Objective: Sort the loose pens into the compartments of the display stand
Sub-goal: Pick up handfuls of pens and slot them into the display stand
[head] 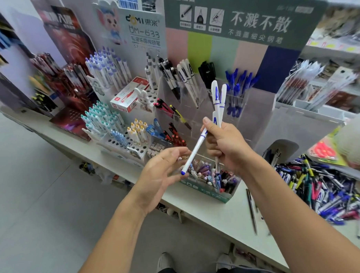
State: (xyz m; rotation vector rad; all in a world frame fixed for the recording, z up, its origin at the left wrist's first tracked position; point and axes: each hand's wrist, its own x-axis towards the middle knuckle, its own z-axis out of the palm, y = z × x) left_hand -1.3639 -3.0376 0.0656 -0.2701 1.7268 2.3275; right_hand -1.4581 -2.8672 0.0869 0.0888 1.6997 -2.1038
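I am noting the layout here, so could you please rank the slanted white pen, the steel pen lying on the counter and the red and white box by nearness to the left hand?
From the left hand:
1. Slanted white pen, at its fingertips.
2. Red and white box, up-left among the stands.
3. Steel pen, far right on the counter.

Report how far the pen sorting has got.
Done: several clear compartments already hold pens, such as the blue ones. In hand: the right hand grips a few white pens; the left hand is open beside one. Left: the large loose pile on the counter.
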